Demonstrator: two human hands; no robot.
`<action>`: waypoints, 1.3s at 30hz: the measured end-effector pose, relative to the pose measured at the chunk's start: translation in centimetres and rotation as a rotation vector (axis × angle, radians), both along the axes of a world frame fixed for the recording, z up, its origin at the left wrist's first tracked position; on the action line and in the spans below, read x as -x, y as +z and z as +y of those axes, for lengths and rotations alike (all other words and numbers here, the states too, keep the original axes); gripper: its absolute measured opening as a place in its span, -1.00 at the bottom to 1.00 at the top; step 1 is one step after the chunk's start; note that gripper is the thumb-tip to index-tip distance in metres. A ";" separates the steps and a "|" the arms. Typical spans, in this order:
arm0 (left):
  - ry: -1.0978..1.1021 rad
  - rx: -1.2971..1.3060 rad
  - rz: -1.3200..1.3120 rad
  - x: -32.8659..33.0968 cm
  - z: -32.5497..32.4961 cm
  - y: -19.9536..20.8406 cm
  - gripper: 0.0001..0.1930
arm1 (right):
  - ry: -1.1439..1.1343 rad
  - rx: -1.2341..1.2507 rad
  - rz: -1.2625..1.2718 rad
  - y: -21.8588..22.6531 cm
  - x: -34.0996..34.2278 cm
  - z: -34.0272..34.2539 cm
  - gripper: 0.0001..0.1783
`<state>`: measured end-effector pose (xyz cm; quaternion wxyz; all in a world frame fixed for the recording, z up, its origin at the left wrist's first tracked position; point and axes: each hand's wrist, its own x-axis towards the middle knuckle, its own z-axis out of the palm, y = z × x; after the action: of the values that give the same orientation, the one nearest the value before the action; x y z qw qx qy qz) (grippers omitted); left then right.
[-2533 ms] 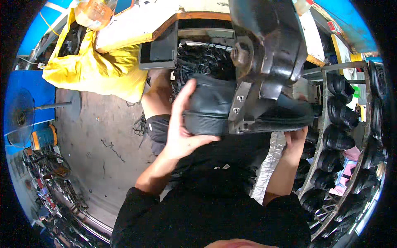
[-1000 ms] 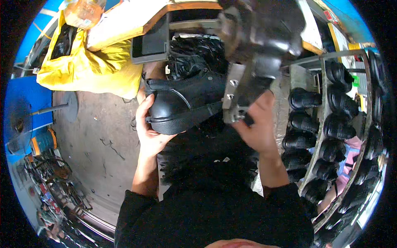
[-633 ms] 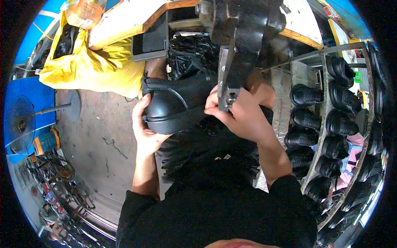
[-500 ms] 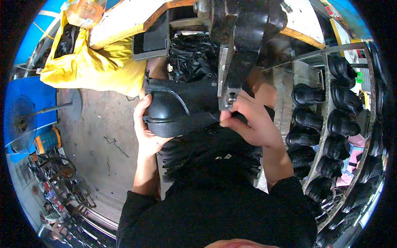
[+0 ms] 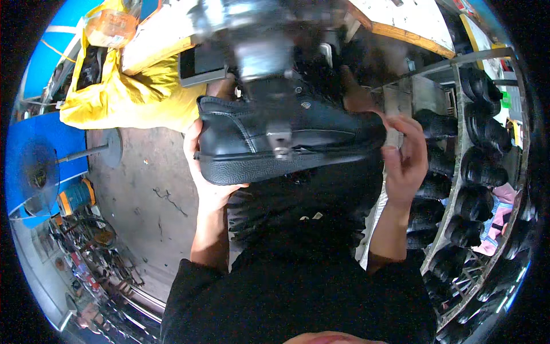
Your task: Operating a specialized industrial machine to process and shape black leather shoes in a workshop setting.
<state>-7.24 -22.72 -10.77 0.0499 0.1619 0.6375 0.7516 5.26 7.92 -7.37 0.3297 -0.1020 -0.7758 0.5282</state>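
A black leather shoe (image 5: 329, 123) lies sideways in front of me, its heel at the left and its toe at the right. My left hand (image 5: 201, 163) is closed round the heel, fingers behind and thumb hidden. At the other end, my right hand (image 5: 405, 152) has its curled fingers and thumb against the toe tip. The dark head of a sewing machine (image 5: 266, 54) reaches down over the shoe, smeared by motion. Its metal foot (image 5: 279, 142) sits at the shoe's side, just above the textured sole edge, where a gap shows.
Racks of black shoes (image 5: 478, 163) stand at my right. White tabletops with wooden edges (image 5: 409, 37) flank the machine. A yellow sack (image 5: 137, 106) and a grey tray (image 5: 203, 66) are at far left. A fan (image 5: 37, 175) stands on the left floor.
My right hand has left the machine's foot and moved right to the toe. The shoe has turned, bringing its whole side into view. The machine head appears shifted left and is blurred.
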 end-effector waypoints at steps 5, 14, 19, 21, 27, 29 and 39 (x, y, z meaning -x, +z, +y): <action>-0.035 0.107 0.100 -0.9 -0.4 -0.7 0.20 | 0.370 -0.377 -0.144 4.8 4.6 -4.0 -0.75; -0.091 0.163 0.288 -0.1 -2.6 -1.1 0.09 | 0.697 -0.328 -0.268 5.1 7.4 -3.9 -0.87; -0.052 0.384 0.409 -0.1 -3.0 -0.9 0.15 | 0.755 -0.498 -0.186 3.8 8.0 -4.4 -0.86; 0.004 0.255 0.127 -0.7 -2.8 -1.1 0.21 | 0.714 -0.533 -0.153 3.3 7.8 -5.1 -0.84; 0.069 0.176 0.015 -1.0 -1.7 -0.1 0.36 | 0.754 -0.415 -0.074 3.0 7.0 -5.7 -0.79; -0.001 0.110 0.050 -0.7 -1.8 -0.6 0.26 | 0.785 -0.314 -0.059 3.0 6.4 -5.2 -0.78; -0.010 -0.200 -0.195 0.0 -0.5 0.2 0.26 | 0.150 0.328 -0.111 -3.6 1.5 0.0 -0.67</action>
<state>-7.22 -23.20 -10.55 0.0990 0.0954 0.5507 0.8233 3.80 7.91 -10.95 0.2253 -0.1252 -0.7016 0.6643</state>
